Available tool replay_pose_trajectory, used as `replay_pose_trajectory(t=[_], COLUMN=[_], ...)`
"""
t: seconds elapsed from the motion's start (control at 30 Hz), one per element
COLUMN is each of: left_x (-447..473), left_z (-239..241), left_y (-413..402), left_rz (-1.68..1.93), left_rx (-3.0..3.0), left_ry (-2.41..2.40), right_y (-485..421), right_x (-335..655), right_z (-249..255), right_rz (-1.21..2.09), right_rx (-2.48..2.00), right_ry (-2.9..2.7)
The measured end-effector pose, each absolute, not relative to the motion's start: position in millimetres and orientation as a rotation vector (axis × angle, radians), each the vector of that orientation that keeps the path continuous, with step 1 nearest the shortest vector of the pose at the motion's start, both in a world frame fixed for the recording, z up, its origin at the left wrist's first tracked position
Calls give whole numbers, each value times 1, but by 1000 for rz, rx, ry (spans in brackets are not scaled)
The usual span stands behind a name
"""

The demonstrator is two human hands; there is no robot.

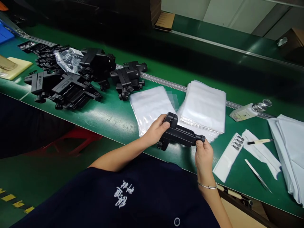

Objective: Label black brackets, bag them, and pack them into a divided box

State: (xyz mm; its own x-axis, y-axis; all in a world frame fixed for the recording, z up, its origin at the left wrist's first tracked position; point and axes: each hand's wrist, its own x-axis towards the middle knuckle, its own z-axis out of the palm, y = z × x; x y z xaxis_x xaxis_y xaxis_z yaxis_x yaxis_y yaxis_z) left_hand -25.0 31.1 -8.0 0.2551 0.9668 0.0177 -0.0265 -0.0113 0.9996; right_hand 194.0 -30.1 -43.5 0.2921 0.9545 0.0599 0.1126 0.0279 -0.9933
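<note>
I hold a black plastic part with both hands just above the near edge of the green table. My left hand is closed round its blocky left end. My right hand pinches its narrow right end between fingers and thumb. Right behind the part lie a flat clear plastic bag and a stack of clear bags.
Several more black plastic parts are piled at the left, with a crumpled clear bag on them. To the right lie a white bottle, a label strip, a brush, tweezers and white sheets.
</note>
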Motion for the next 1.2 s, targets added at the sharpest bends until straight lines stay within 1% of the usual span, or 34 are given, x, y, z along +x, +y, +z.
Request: replay_pose_trajectory(t=[0.1, 0.23, 0.3, 0.4, 0.47, 0.57, 0.63, 0.67, 0.73, 0.8, 0.87, 0.93, 1.07, 1.13, 1.2], left_x=[-25, -24, -22, -19, -18, -18, -18, -18, -17, -15, -13, -13, -16, -14, -10], left_z=[-8, -10, -11, -12, -10, -5, -4, -4, -5, -6, -4, 1, 13, 15, 16], left_y=[31, 27, 30, 41, 49, 55, 55, 55, 52, 46, 40, 33, 27, 30, 35], left_rz=[1081, 1166, 1198, 1187, 1158, 1122, 1109, 1106, 1102, 1102, 1096, 1041, 800, 750, 780], left_rx=[1243, 1253, 1085, 601, 327, 193, 192, 201, 252, 375, 604, 866, 1137, 1204, 1255], left_ry=[1010, 928, 914, 953, 950, 887, 864, 863, 877, 901, 903, 829, 537, 552, 690], right_y=[-32, -32, -33, -38, -43, -49, -52, -52, -52, -50, -46, -41, -35, -36, -39], right_x=[194, 194, 192, 182, 173, 162, 159, 160, 163, 169, 175, 180, 183, 179, 172], right_z=[-42, -36, -32, -25, -24, -24, -23, -21, -15, -11, -12, -18, -33, -38, -41], right_rz=[937, 866, 843, 789, 682, 435, 345, 355, 491, 756, 1014, 1178, 1431, 1496, 1476], right_rx=[-1355, -1412, -1396, -1312, -1250, -1168, -1128, -1121, -1153, -1186, -1202, -1189, -1083, -1077, -1140], right_ry=[-1135, -1159, -1207, -1407, -1683, -2049, -2088, -2057, -1892, -1593, -1238, -926, -530, -467, -473])
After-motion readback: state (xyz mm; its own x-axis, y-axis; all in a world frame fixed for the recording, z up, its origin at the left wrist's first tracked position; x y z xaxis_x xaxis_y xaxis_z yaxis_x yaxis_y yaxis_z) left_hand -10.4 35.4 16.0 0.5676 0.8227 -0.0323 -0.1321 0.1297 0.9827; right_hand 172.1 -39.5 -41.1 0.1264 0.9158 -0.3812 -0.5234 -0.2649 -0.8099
